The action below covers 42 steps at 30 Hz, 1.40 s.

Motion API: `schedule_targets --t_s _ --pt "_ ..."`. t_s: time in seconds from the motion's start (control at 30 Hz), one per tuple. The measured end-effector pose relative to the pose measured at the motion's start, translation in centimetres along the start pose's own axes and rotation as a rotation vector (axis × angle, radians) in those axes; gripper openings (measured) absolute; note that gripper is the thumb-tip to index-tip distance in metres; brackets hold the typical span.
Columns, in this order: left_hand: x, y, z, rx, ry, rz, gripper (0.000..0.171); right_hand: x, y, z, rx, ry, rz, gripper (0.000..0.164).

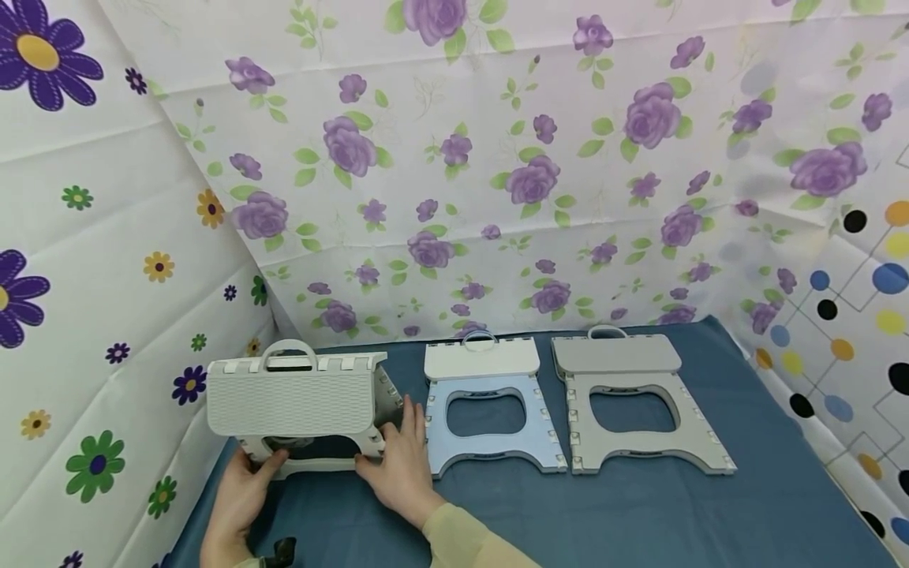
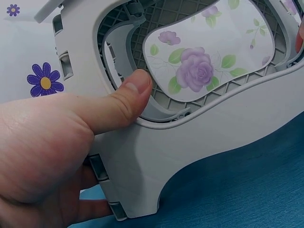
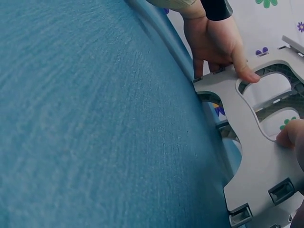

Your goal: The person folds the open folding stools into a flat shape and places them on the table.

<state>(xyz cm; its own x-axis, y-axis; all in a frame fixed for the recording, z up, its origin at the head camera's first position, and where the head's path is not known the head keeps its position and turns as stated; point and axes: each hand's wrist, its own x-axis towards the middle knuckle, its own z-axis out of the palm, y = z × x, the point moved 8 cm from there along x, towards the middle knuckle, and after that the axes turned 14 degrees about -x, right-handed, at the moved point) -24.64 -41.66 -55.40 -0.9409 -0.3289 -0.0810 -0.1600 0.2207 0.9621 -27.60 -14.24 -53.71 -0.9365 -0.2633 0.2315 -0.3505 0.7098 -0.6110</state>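
Note:
A light grey folding step stool (image 1: 291,402) stands partly unfolded at the left of the cloth, its textured top tilted toward me and a loop handle above. My left hand (image 1: 237,493) grips its left leg edge. In the left wrist view the thumb (image 2: 128,97) lies over the front leg panel beside the cut-out, the fingers behind the edge. At the stool's right side my right hand (image 1: 401,469) holds the leg panel, thumb at the front and fingers along the side. Only a small part of that hand shows in the right wrist view.
A blue and white folded stool (image 1: 486,410) lies just right of my right hand. Farther right lies a folded grey stool (image 1: 639,410). Blue cloth (image 1: 604,521) covers the surface. Flowered sheets (image 1: 483,197) hang behind, with patterned sheets at both sides.

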Motion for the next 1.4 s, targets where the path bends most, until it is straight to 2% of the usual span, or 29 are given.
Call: schedule_targets --t_s 0.17,0.4,0.53,0.63,0.77,0.9,1.03,1.17,1.3,1.4 --pt "-0.1 0.0 0.1 -0.014 0.006 0.006 0.079 0.0 0.0 0.0 -0.006 -0.014 -0.004 0.040" --pt "-0.2 0.5 0.3 -0.045 -0.013 0.085 0.078 0.1 0.3 0.2 -0.016 -0.024 0.000 0.042" --pt "0.1 0.8 0.5 -0.068 -0.020 0.107 0.079 0.3 0.3 0.0 -0.016 0.006 0.008 0.044" --pt "0.3 0.9 0.7 -0.101 -0.006 0.108 0.083 0.2 0.4 0.0 -0.040 0.047 0.011 0.052" --pt "0.4 0.5 0.5 -0.134 0.028 0.075 0.094 -0.2 1.1 0.3 -0.116 0.097 0.031 0.063" --pt "0.3 0.3 0.1 -0.110 0.052 0.071 0.088 -0.3 1.5 0.5 -0.099 0.086 0.038 0.071" --pt "0.1 0.4 -0.3 -0.049 0.103 0.107 0.073 -0.1 1.4 0.4 -0.089 0.033 0.019 0.057" --pt "0.0 0.6 -0.4 -0.048 0.153 0.109 0.076 0.2 1.3 0.3 -0.127 -0.017 0.013 0.039" --pt "0.1 0.5 -0.5 -0.081 0.172 0.089 0.079 0.2 1.3 0.3 -0.130 -0.032 0.009 0.035" --pt "0.1 0.3 -0.5 -0.069 0.181 0.068 0.079 0.1 1.4 0.4 -0.123 -0.042 0.012 0.034"
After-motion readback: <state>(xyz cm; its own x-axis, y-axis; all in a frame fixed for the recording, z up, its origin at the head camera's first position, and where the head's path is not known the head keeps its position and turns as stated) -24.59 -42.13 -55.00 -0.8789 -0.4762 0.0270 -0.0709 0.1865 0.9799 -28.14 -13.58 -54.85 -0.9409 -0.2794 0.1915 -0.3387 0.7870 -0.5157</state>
